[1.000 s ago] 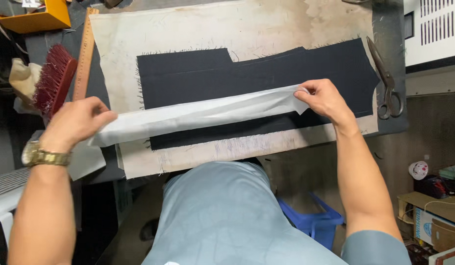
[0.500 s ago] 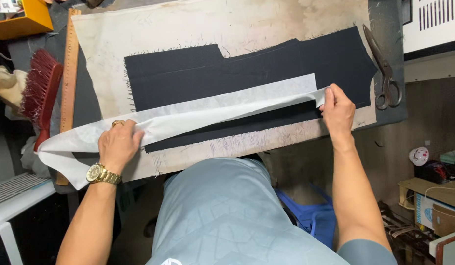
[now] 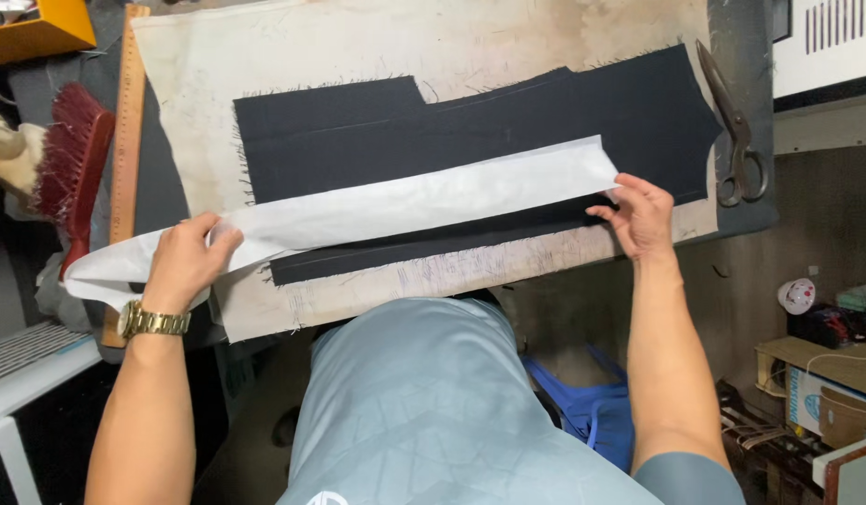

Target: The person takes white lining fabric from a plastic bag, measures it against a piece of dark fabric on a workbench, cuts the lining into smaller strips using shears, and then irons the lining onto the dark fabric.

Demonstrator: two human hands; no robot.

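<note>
Our left hand [image 3: 182, 262] pinches the white strip [image 3: 423, 198] near its left end, thumb and fingers closed on the cloth just beside the counter's [image 3: 293, 42] left edge, a gold watch [image 3: 152, 321] on the wrist. Our right hand [image 3: 641, 217] holds the strip's other end, fingertips clamped on its lower right corner. The strip runs between the two hands, its long axis lying left to right and rising slightly toward the right, so each hand has one end and neither is nearer the middle. Beyond the left hand a loose tail of the strip droops off the counter edge.

The strip is thin, pale and a little creased, almost papery, and it rests flat across the dark cloth [image 3: 470, 140]. That cloth is a long black panel with frayed edges and a stepped upper outline, spread on the stained, pale counter; a narrow band of it shows below the strip, the wider part above.

Farther left lie a wooden ruler [image 3: 127, 112], set lengthwise along the counter's side, and a red-bristled brush [image 3: 68, 154] beside it. At the far right edge, past the right hand, a pair of scissors [image 3: 734, 131] lies with its handles toward us.
</note>
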